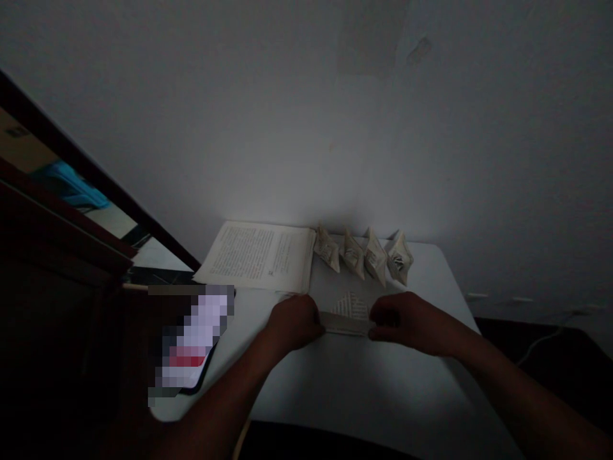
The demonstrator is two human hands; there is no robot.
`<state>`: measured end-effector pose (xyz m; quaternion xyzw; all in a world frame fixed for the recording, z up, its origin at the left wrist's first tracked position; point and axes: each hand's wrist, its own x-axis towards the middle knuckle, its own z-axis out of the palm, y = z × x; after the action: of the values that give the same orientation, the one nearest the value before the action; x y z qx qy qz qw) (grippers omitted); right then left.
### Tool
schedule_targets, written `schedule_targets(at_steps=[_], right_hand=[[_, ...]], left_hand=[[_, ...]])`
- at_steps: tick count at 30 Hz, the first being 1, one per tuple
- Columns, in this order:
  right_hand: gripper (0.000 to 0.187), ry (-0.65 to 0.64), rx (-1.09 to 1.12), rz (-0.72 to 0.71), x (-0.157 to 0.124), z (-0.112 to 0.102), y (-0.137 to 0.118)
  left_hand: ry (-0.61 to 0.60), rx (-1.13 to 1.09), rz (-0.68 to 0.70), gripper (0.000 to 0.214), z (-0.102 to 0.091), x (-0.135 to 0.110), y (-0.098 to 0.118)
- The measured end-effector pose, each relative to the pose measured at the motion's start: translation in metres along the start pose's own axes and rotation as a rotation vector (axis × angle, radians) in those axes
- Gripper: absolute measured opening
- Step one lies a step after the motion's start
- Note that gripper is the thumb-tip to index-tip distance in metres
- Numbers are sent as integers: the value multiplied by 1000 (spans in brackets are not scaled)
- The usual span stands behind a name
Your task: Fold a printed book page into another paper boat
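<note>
Between my two hands is a folded sheet of printed paper (352, 308), with a triangular peak pointing away from me and a flat band along its near edge. My left hand (297, 322) is closed, pinching the band's left end. At the right end my right hand (407, 324) has its thumb and fingers closed on the paper's corner. Beyond the paper, several folded paper boats (375, 257) stand in a row near the wall. To their left lies a stack of printed pages (261, 257).
The white table (306, 390) stands against a grey wall (268, 128). A phone (194, 345), blurred out, lies at the table's left edge. Dark wooden furniture (52, 306) is on the far left. A pale cable (539, 342) runs at the right, beyond the table.
</note>
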<state>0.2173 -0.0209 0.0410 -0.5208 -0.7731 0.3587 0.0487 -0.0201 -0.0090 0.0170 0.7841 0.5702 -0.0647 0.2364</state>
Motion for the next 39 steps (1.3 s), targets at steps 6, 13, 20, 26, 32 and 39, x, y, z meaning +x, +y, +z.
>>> schedule_targets(at_steps=[6,13,20,26,32,39], right_hand=[[18,-75,-112,-10,10,11,4],[17,-112,-154,-29,15,9,5],[16,-111,-202,-61,16,7,2],[16,-118,-206,-15,17,8,0],[16,-105,-233,-8,19,9,2],[15,-128,-262,0,24,8,5]], left_hand=[[21,70,-48,23,0,-7,8],[46,113,6,24,8,-12,25],[70,54,161,27,23,-4,42],[85,10,163,26,28,2,38],[66,-7,150,26,27,4,37],[39,-9,140,25,24,5,37]])
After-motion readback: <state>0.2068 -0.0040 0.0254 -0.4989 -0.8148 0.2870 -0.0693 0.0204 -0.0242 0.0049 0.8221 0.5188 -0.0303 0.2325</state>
